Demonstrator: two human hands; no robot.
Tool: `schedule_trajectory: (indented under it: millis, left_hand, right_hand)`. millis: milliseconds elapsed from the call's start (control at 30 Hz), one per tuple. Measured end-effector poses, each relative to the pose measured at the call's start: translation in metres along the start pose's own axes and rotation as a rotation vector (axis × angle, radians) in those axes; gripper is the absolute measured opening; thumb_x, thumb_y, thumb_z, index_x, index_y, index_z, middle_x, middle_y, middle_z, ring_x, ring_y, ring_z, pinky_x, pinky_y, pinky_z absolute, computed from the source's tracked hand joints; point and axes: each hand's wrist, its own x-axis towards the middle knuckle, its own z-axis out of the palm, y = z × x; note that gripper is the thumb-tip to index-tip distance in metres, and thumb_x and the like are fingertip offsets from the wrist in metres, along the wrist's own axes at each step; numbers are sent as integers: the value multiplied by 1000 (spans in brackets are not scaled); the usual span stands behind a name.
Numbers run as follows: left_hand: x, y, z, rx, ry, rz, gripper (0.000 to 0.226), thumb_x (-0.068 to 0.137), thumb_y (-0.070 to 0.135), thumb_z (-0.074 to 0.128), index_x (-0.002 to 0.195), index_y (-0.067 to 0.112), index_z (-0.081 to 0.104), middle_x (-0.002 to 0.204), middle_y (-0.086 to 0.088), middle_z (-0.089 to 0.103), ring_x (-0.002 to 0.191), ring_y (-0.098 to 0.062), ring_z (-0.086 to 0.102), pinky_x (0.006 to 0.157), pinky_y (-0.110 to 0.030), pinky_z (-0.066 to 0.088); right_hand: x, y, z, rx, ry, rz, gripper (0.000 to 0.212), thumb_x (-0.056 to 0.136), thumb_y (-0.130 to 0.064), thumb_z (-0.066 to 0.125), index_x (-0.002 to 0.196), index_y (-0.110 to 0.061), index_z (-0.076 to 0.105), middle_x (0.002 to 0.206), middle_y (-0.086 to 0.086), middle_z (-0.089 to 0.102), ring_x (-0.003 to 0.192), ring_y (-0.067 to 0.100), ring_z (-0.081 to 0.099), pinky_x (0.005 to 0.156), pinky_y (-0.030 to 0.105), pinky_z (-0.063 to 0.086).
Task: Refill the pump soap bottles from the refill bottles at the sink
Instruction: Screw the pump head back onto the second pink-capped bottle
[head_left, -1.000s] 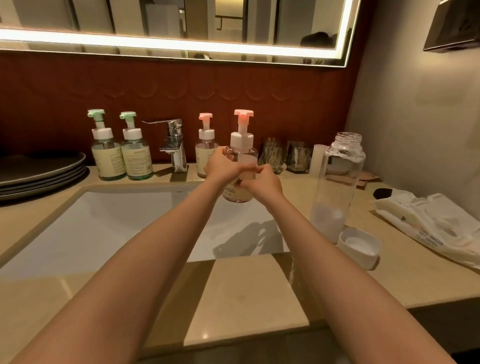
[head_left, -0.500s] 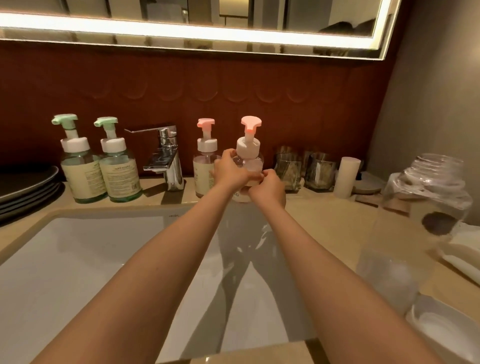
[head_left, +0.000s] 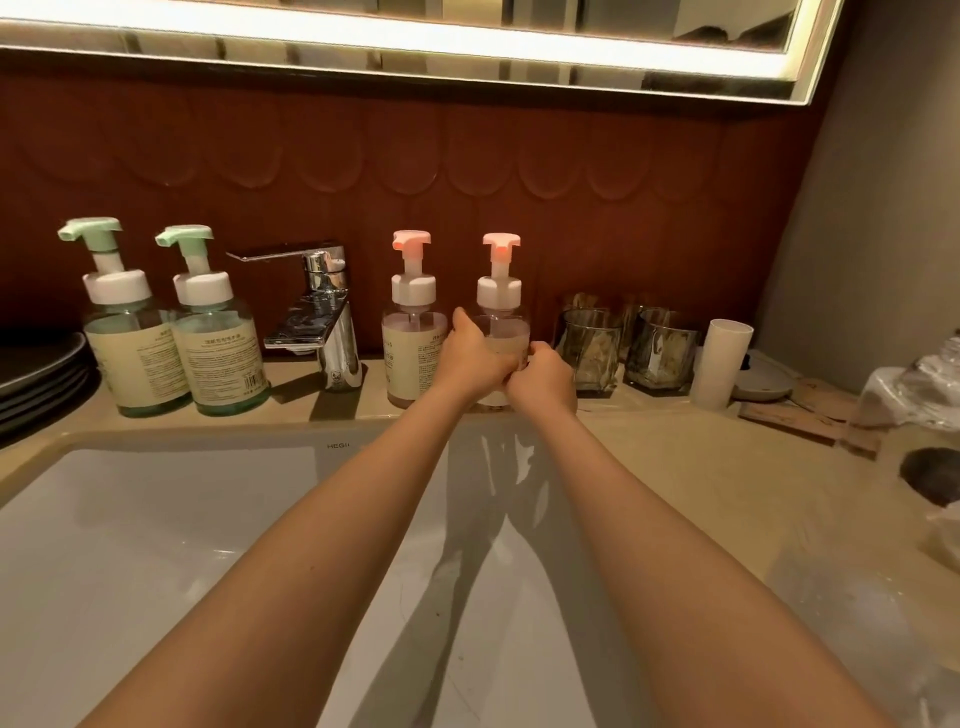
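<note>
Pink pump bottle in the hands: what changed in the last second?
The left hand and right hand carried the pink pump bottle back from the sink edge into line beside the second pink bottle, still gripping it. Green bottles, faucet, glasses unmoved.

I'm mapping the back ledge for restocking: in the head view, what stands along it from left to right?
Plates, green bottle, second green bottle, faucet, pink bottle, held pink bottle, glass, second glass, white cup.
</note>
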Motion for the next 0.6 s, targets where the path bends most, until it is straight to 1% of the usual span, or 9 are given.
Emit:
schedule_trajectory:
  millis: [100, 167, 200, 267, 367, 433, 500, 533, 600]
  left_hand:
    - [-3, -2, -2, 75, -41, -14, 87, 88, 12, 55, 147, 7, -9, 131, -17, 50, 112, -28, 55, 89, -36, 49]
    - [-6, 0, -3, 91, -47, -27, 84, 90, 13, 50, 147, 7, -11, 134, -18, 48, 112, -29, 55, 88, -35, 48]
    - [-8, 2, -3, 92, -48, -34, 82, 91, 14, 49, 147, 7, -11, 139, -19, 44, 117, -30, 53, 93, -37, 47]
    - [-14, 4, -1, 101, -47, -40, 80, 93, 16, 48, 147, 6, -10, 148, -20, 31, 129, -32, 42, 104, -42, 40]
    - [-25, 7, 2, 120, -54, -42, 77, 94, 14, 47, 147, 6, -8, 155, -16, 15, 138, -31, 28, 111, -41, 30]
    - [-32, 8, 0, 90, -61, -44, 78, 92, 12, 48, 148, 6, -7, 154, -16, 18, 138, -31, 29, 110, -41, 31]
    - [-38, 10, -6, 39, -59, -49, 79, 91, 11, 51, 148, 6, -3, 150, -14, 29, 134, -29, 35, 107, -38, 35]
    - [-44, 13, -10, 16, -53, -51, 76, 91, 10, 51, 148, 5, 1, 147, -13, 35, 132, -28, 38, 103, -36, 37]
    - [-56, 17, -19, -19, -49, -49, 63, 92, 6, 48, 145, 3, 16, 141, -13, 42, 125, -27, 45, 96, -34, 40]
  right_hand:
    - [0, -1, 1, -23, 16, -5, 33, 93, -17, 51, 125, -12, 48, 121, 10, 58, 107, 28, 56, 74, 34, 44]
    - [0, -3, 0, -32, 17, 1, 36, 94, -16, 51, 130, -10, 46, 127, 11, 55, 113, 28, 53, 81, 34, 44]
    - [0, -4, -1, -31, 19, 6, 38, 94, -14, 51, 131, -9, 45, 130, 12, 53, 115, 29, 52, 85, 35, 45]
    - [-1, -7, -4, -22, 28, 18, 40, 95, -11, 49, 134, -6, 42, 134, 13, 50, 120, 29, 49, 90, 35, 43]
    - [-5, -9, -6, -3, 39, 43, 43, 94, -12, 50, 135, -3, 39, 135, 15, 48, 122, 30, 48, 92, 37, 42]
    - [-12, -12, -9, 20, 38, 61, 44, 93, -13, 54, 134, -3, 39, 134, 15, 48, 122, 30, 48, 93, 37, 42]
    - [-19, -14, -12, 60, 37, 81, 49, 89, -15, 60, 134, -6, 40, 134, 14, 49, 121, 30, 49, 93, 37, 43]
    - [-23, -15, -15, 82, 36, 85, 52, 88, -16, 63, 133, -8, 40, 133, 13, 50, 120, 29, 49, 91, 37, 43]
    - [-34, -18, -23, 110, 28, 81, 51, 86, -19, 66, 130, -10, 41, 130, 11, 53, 116, 27, 52, 84, 32, 43]
